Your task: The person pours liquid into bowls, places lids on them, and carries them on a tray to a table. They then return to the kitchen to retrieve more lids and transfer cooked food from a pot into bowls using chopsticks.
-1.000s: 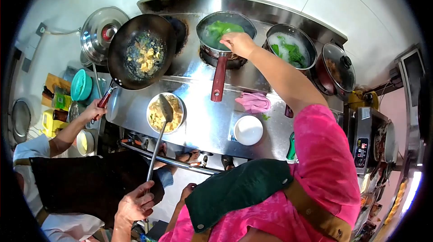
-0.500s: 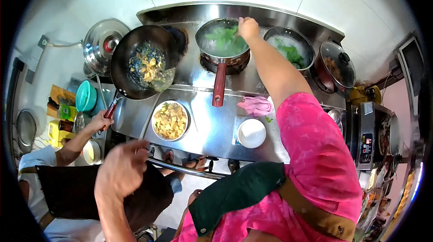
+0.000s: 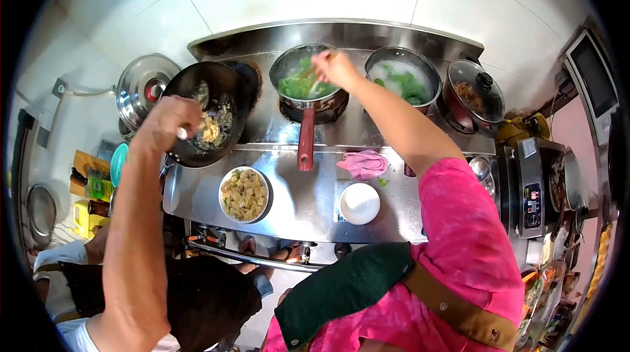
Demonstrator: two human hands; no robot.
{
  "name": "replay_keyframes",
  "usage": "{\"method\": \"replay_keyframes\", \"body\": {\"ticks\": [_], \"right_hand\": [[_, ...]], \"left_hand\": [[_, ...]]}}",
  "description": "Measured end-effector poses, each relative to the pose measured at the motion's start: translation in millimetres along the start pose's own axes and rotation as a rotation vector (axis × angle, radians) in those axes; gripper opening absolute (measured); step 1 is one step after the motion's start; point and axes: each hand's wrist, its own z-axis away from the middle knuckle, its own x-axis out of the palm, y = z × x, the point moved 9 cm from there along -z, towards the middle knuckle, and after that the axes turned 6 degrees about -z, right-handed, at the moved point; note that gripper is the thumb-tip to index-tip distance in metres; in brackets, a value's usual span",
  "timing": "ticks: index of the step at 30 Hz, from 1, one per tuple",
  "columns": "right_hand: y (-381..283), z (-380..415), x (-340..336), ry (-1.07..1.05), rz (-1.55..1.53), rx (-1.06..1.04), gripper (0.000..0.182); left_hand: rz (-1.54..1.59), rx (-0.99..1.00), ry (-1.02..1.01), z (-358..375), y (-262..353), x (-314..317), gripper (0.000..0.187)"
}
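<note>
My right hand is closed on a wooden utensil, perhaps chopsticks, whose lower end is among green leaves in the middle saucepan. That saucepan has a red handle pointing toward me, which my hand does not touch. To the right, a second pan holds more greens in whitish, bubbling liquid. Below the saucepans lie a pink cloth and a white bowl. My left hand cannot be seen.
At left, a co-worker's hand holds a utensil over a dark wok with food inside. A bowl of pale cubes stands on the steel counter. A lidded pot is at right, near an induction cooker.
My right hand has moved left within the saucepan area, and the wooden utensil now shows. The co-worker's raised hand has reached over the wok. The whole view has shifted slightly.
</note>
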Motion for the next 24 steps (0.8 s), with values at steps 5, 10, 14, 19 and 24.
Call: {"method": "replay_keyframes", "body": {"ticks": [5,10,14,19,24], "right_hand": [[-41.0,23.5,-25.4,0.228,0.554,-0.466,0.021],[-26.9,19.1,-22.1,0.092,0.901,-0.284,0.029],[-57.7,13.2,-31.9,0.279,0.645,-0.315,0.031],[0.4,0.4,2.0,0.117,0.574,-0.242,0.036],[-26.0,0.5,9.8,0.112,0.392,-0.234,0.032]], "left_hand": [[0.335,-0.065,0.052,25.7,-35.2,-55.6,0.027],[0.281,-0.382,0.355,77.5,-49.5,-47.7,0.02],[0.685,-0.537,0.379,85.0,-21.4,-19.0,0.02],[0.139,-0.178,0.385,68.7,2.5,-5.6,0.019],[0.707,-0.704,0.304,137.4,-55.9,56.7,0.019]]}}
